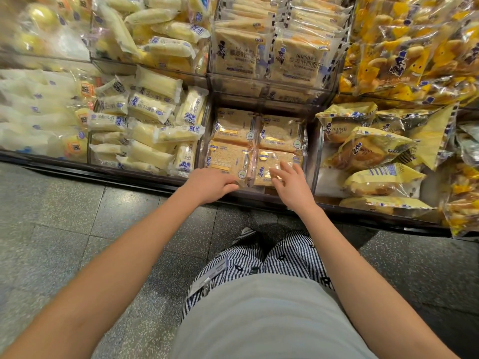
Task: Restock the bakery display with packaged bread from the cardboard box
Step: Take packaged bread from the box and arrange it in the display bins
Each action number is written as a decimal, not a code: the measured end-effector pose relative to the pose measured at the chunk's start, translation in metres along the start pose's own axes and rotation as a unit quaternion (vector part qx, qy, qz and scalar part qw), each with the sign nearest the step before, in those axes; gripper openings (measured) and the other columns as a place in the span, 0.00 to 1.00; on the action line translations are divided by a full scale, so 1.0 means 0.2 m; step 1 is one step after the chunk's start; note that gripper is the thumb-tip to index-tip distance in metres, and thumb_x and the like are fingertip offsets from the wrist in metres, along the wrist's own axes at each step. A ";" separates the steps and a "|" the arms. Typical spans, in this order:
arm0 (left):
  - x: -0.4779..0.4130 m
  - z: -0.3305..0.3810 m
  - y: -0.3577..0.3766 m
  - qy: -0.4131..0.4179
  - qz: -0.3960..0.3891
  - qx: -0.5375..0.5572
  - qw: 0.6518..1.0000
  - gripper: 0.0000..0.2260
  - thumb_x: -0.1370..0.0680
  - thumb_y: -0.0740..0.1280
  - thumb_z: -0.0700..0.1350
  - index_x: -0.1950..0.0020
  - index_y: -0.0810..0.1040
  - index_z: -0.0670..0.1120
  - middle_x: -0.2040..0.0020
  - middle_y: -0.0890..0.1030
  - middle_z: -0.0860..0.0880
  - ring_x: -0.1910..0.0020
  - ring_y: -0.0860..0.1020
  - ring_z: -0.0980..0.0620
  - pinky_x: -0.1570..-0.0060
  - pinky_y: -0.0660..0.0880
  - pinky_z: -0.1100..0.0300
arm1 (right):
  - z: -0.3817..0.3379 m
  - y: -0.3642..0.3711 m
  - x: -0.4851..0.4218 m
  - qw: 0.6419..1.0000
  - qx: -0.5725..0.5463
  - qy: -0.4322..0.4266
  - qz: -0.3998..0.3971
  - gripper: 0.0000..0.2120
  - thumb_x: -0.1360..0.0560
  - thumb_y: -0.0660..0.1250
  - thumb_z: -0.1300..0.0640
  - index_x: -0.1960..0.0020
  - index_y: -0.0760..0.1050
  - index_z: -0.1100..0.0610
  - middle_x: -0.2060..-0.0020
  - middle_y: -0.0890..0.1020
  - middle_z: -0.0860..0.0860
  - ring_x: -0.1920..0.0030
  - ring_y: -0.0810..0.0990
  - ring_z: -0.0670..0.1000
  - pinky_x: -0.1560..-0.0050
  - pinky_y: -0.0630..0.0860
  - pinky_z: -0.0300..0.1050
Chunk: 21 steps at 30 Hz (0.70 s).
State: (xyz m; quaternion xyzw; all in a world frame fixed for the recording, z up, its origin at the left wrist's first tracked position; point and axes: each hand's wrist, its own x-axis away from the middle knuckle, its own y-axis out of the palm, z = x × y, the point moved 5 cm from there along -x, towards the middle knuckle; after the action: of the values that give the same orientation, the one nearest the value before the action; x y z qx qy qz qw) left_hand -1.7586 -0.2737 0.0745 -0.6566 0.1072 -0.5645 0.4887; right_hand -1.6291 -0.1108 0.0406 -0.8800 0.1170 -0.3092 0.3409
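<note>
Several flat packs of sliced toast lie in the clear middle bin (309, 161) of the lower display row. My left hand (208, 185) rests at the bin's front edge, its fingers lying together against the near corner of the front left pack (226, 160). Beside it, my right hand (291, 186) hovers with spread, relaxed fingers on the front right pack (272, 161). Two more toast packs (234, 125) lie behind these. Neither hand holds anything. No cardboard box is in view.
Pale roll packs (153, 120) fill the bin to the left, and yellow bagged buns (373, 151) the bin to the right. An upper tier holds more toast (238, 55) and snack bags (404, 47). Grey tiled floor (77, 229) lies below the black shelf edge.
</note>
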 end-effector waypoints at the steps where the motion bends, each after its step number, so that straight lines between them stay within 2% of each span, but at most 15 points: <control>1: -0.02 0.01 0.01 -0.011 -0.011 -0.007 1.000 0.20 0.17 0.50 0.61 0.27 0.68 0.60 0.37 0.79 0.48 0.39 0.76 0.46 0.41 0.74 0.47 | 0.00 0.00 0.00 1.000 0.000 0.001 0.004 0.18 0.16 0.57 0.53 0.28 0.70 0.50 0.22 0.59 0.49 0.21 0.47 0.55 0.24 0.51 0.55; 4: -0.04 0.02 0.07 -0.024 -0.002 0.012 1.000 0.22 0.18 0.51 0.63 0.27 0.67 0.57 0.36 0.76 0.45 0.36 0.73 0.43 0.36 0.70 0.44 | 0.01 -0.01 0.00 1.000 -0.019 0.004 0.010 0.18 0.17 0.57 0.53 0.28 0.70 0.50 0.22 0.60 0.50 0.21 0.48 0.56 0.24 0.50 0.56; 8: 0.04 0.00 0.17 0.001 0.134 0.116 0.984 0.22 0.18 0.54 0.59 0.25 0.66 0.55 0.32 0.73 0.48 0.32 0.68 0.47 0.28 0.61 0.47 | 0.00 -0.02 0.02 0.998 -0.049 0.007 0.028 0.20 0.17 0.58 0.53 0.26 0.68 0.52 0.23 0.62 0.52 0.21 0.49 0.58 0.24 0.49 0.56; 10: 0.08 0.02 0.21 0.013 0.167 0.141 0.976 0.24 0.19 0.52 0.59 0.25 0.68 0.53 0.31 0.73 0.50 0.30 0.68 0.48 0.25 0.55 0.44 | -0.01 -0.02 0.03 0.998 -0.048 0.006 0.037 0.20 0.17 0.58 0.54 0.26 0.67 0.53 0.24 0.64 0.52 0.22 0.51 0.58 0.24 0.49 0.56; 16: 0.01 0.05 0.24 -0.035 0.138 0.090 0.986 0.23 0.17 0.53 0.59 0.23 0.64 0.56 0.27 0.66 0.48 0.26 0.60 0.46 0.23 0.48 0.43 | -0.03 0.01 0.04 0.998 -0.046 0.004 0.044 0.20 0.17 0.58 0.53 0.26 0.68 0.53 0.24 0.63 0.52 0.22 0.51 0.57 0.24 0.50 0.54; 21: 0.07 0.08 0.30 -0.037 0.170 0.117 0.978 0.23 0.17 0.55 0.57 0.24 0.66 0.51 0.31 0.73 0.46 0.30 0.68 0.46 0.23 0.51 0.48 | -0.02 0.00 0.07 0.994 -0.029 0.023 0.101 0.19 0.17 0.58 0.51 0.29 0.72 0.55 0.27 0.70 0.52 0.23 0.57 0.56 0.24 0.54 0.53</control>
State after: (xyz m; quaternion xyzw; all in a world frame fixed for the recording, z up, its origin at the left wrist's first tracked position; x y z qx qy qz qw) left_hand -1.7162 -0.3058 0.0391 -0.5874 0.1321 -0.4573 0.6545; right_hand -1.6211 -0.1181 0.0492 -0.8657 0.2222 -0.2898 0.3425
